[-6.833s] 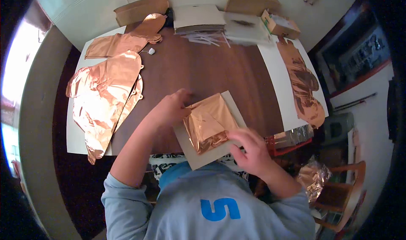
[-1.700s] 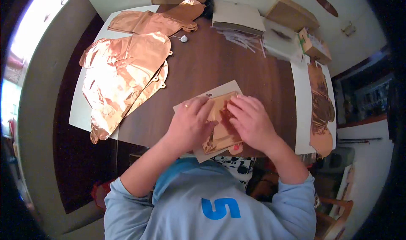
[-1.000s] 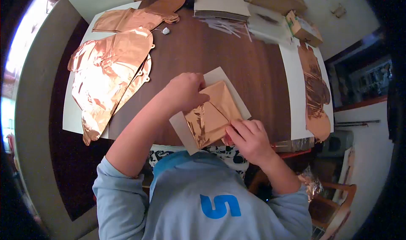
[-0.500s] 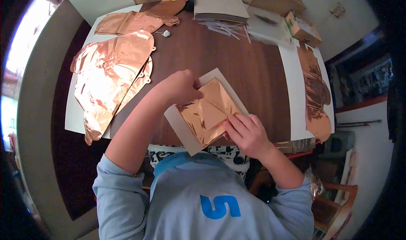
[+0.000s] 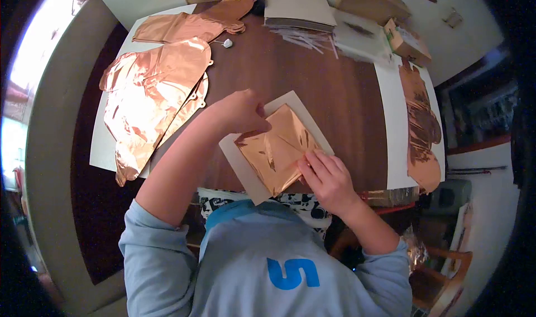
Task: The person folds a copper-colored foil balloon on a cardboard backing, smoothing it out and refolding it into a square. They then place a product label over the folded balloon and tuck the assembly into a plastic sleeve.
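A folded copper-coloured foil balloon (image 5: 283, 130) lies tilted on a pale card (image 5: 249, 178) at the near edge of the table, in front of my body. My left hand (image 5: 244, 113) is closed at the foil's upper left corner, its fingertips partly hidden behind the knuckles. On the lower right side, the fingers of my right hand (image 5: 329, 180) are bent together and grip the foil's edge. A few creases and crumpled streaks show on the foil's top face.
Flat copper foil balloons (image 5: 151, 88) are heaped at the left, with another stack (image 5: 421, 127) on white board at the right. Toward the back are a white box (image 5: 298, 7), thin white strips (image 5: 301, 39), a clear plastic bag (image 5: 360, 37) and a small carton (image 5: 407, 40).
The view has shifted slightly, moving the table's contents a little to the right. Both hands stay at the foil, whose top face looks flatter and smoother now.
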Tool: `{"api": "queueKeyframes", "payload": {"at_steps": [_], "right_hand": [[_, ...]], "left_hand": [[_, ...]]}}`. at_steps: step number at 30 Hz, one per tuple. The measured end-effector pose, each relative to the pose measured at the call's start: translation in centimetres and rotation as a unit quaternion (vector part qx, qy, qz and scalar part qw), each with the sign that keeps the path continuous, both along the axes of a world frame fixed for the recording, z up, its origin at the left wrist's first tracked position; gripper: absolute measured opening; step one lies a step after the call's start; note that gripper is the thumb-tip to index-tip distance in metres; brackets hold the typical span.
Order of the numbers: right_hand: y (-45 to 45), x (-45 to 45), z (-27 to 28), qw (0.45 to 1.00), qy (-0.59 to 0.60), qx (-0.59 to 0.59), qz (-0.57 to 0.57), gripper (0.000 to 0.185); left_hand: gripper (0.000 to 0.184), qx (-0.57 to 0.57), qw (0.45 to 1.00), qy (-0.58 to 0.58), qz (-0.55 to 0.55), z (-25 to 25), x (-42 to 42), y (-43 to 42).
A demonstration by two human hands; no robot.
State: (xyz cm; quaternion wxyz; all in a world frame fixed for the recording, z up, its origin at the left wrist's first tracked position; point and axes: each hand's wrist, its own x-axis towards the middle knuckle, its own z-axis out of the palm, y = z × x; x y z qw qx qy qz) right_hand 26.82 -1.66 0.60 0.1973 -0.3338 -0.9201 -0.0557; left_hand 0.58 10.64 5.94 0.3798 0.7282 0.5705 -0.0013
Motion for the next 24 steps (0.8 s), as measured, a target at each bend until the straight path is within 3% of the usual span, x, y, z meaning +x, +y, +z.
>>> {"api": "queueKeyframes", "payload": {"at_steps": [7, 10, 16, 19, 24], "right_hand": [[-0.3, -0.1, -0.2, 1.0, 0.003, -0.02, -0.008, 0.034], [-0.4, -0.1, -0.3, 1.0, 0.001, -0.03, -0.009, 0.036], [-2.0, -1.6, -0.2, 0.992, 0.008, -0.113, -0.053, 0.059], [-2.3, -2.3, -1.0, 0.987, 0.043, -0.133, -0.073, 0.075], [-3.0, -3.3, -1.2, 0.983, 0.031, -0.147, -0.107, 0.085]], "left_hand": [[0.042, -0.034, 0.999, 0.008, -0.005, -0.8, -0.8, -0.2], [0.038, -0.026, 1.0, 0.007, -0.002, -1.2, -0.5, 0.1], [0.024, -0.051, 0.997, -0.003, 0.051, -0.1, 0.4, -0.2], [0.024, -0.069, 0.993, -0.027, 0.087, -0.2, 0.5, -0.2], [0.025, -0.057, 0.994, -0.041, 0.086, 0.3, 0.6, -0.4]]}}
